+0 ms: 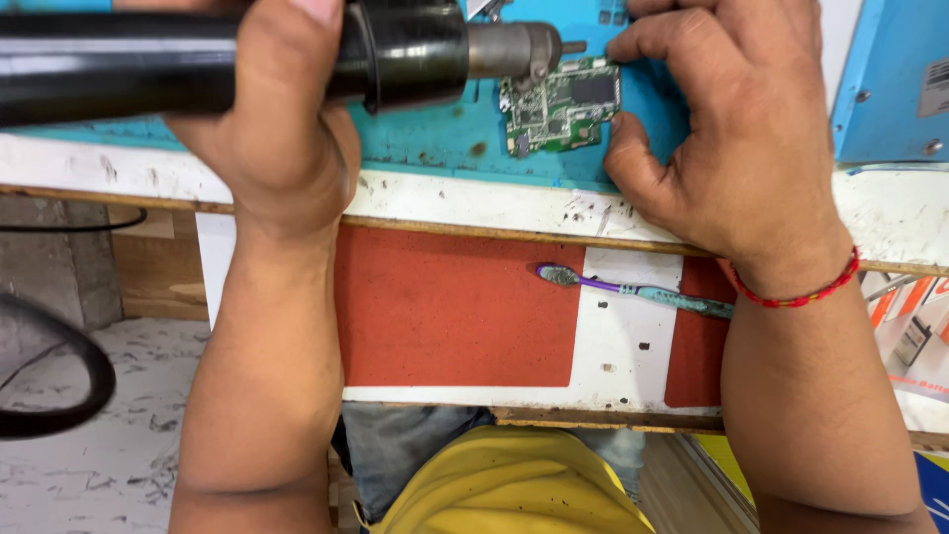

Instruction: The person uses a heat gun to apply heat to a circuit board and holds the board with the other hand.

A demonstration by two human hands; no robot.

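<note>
Left hand [282, 119]: clenched around the black barrel of a hot-air tool [297, 54], held level, its metal nozzle [514, 47] pointing toward the right hand and ending just above the upper edge of the circuit board. Right hand [736, 129]: fingers curled, fingertip and thumb pressing on the right edge of a small green circuit board [561, 104], pinning it flat; red thread bracelet [796, 292] on the wrist. Circuit board: lies between the two hands on a turquoise mat [435, 129], touching the right hand's fingertips and just beside the nozzle tip. Bench [474, 203]: white, scuffed edge running under both wrists. Below the right wrist, a purple-and-teal toothbrush [633, 289] rests on a red-and-white shelf panel [445, 307], bristles toward the left forearm. Blue box [895, 79]: beyond the right hand, outer side. Black cable [69, 381]: loops outside the left forearm, over the floor. Yellow garment [509, 489]: between both forearms, low.
</note>
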